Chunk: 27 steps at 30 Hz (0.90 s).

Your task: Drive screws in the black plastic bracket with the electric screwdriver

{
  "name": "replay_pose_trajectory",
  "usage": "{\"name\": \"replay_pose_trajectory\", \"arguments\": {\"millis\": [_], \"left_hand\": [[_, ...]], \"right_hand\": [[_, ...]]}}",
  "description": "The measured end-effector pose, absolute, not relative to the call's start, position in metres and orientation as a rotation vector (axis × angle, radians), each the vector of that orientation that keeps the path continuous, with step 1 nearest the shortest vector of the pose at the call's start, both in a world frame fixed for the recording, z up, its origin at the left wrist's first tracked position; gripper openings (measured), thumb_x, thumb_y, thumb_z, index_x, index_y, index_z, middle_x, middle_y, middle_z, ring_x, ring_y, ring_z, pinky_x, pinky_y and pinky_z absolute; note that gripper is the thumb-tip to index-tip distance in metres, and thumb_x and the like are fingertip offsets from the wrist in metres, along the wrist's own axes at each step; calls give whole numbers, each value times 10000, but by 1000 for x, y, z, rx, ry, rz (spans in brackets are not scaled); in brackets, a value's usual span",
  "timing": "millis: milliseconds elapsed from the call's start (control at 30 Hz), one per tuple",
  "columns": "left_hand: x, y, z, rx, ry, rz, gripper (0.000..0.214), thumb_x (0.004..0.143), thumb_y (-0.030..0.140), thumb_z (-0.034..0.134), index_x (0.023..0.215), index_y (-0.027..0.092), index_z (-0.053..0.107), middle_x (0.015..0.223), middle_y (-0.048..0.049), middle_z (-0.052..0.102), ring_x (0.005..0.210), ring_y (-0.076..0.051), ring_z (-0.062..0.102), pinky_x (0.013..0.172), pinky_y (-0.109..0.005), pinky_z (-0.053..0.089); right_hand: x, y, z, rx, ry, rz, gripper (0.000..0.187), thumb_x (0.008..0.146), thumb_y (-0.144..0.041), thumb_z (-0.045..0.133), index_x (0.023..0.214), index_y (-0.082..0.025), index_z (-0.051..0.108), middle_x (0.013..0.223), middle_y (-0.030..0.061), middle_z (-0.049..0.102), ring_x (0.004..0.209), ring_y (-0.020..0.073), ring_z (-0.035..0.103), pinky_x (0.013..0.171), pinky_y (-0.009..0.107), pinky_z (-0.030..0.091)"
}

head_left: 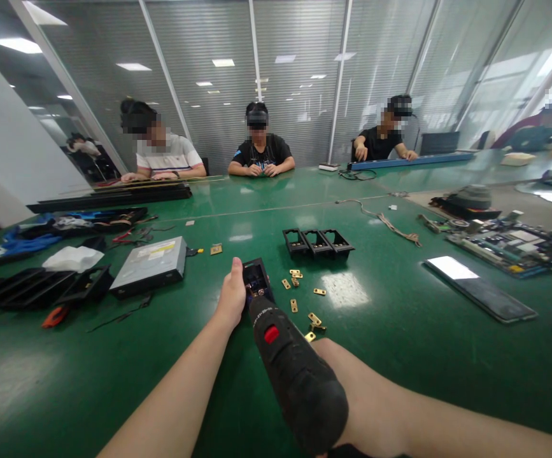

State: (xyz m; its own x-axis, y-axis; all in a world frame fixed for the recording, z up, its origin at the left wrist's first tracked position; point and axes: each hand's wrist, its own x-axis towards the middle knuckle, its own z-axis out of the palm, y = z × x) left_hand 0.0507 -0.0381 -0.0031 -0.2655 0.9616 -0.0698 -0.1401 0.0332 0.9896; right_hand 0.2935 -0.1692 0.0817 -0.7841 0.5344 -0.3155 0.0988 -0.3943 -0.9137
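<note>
Closest to the lens, the fat black body of a power screwdriver (299, 375) with a red button fills the lower middle and hides most of the right hand (341, 374). Only the back of that hand and the wrist show, wrapped on the grip, and the fingers cannot be seen. The tool's tip is lost inside a small black housing (256, 278), so whether it touches a screw cannot be told.

The left hand (232, 296) clamps the housing's left side with the thumb laid along the edge. Its fingers are out of sight behind the housing. Both forearms are cut off by the lower frame.

Bare green tabletop (400, 362) lies open to the right of the hands and in front of the left arm. Loose brass plates (319, 292) lie just right of the housing, near the tool. A row of three black housings (318, 243) sits beyond them, well apart from the hands. A grey disc drive (149, 264) lies to the left, and a dark flat panel (481, 289) to the right.
</note>
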Motion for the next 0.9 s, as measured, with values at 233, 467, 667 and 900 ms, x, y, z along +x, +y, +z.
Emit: {"name": "replay_pose_trajectory", "arguments": {"millis": [233, 467, 667, 900], "left_hand": [[51, -40, 1, 911, 1298, 1418, 843, 889, 981, 544, 998, 184, 798, 902, -167, 867, 823, -359, 847, 688, -433, 679], [53, -43, 6, 887, 1307, 1403, 799, 917, 937, 542, 997, 178, 777, 873, -157, 855, 800, -341, 841, 662, -406, 658], [54, -48, 8, 868, 1283, 1421, 779, 909, 919, 596, 1039, 166, 750, 949, -173, 860, 844, -334, 845, 690, -408, 665], [54, -45, 6, 948, 1319, 1453, 880, 830, 993, 587, 996, 147, 762, 885, -173, 846, 825, -345, 837, 655, -395, 643]], "right_hand": [[295, -166, 80, -854, -1547, 2268, 385, 562, -214, 978, 775, -147, 664, 695, -3, 670, 578, 136, 643, 495, 215, 548], [296, -165, 82, -882, -1559, 2268, 402, 517, -196, 1011, 700, -147, 656, 664, 0, 676, 590, 129, 651, 487, 177, 531], [295, -165, 80, -905, -1525, 2302, 420, 523, -232, 1049, 699, -150, 677, 662, -10, 690, 575, 121, 644, 496, 185, 528], [294, -165, 80, -869, -1640, 2120, 426, 498, -68, 1012, 626, -156, 616, 645, -66, 629, 616, 80, 521, 551, 182, 412]]}}
